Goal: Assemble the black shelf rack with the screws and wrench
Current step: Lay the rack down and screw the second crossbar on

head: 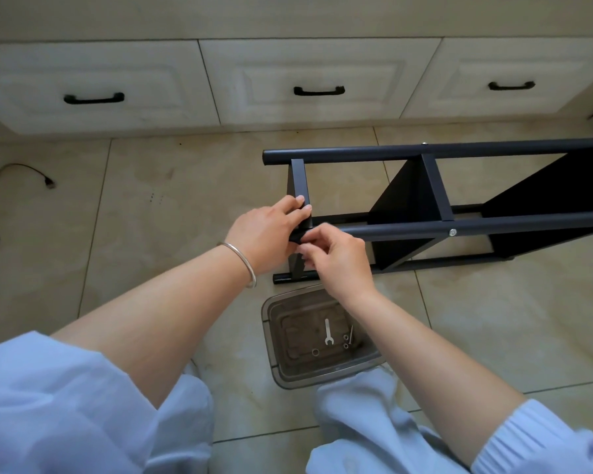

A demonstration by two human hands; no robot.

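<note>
The black shelf rack point(425, 200) lies on its side on the tiled floor, reaching off to the right. My left hand point(267, 230) grips the end shelf panel and the near tube where they meet. My right hand point(336, 258) pinches at the end of that near tube; whatever it holds is hidden by the fingers. A silver bolt head point(453, 232) shows further along the tube. Below my hands a clear plastic box point(274, 340) holds a small silver wrench point(327, 332), a hex key point(351, 333) and several washers or nuts.
Cream drawers with black handles point(319, 91) run along the back. A black cable point(21, 172) lies on the floor at the left. My knees in light blue fabric point(356, 422) flank the box at the bottom.
</note>
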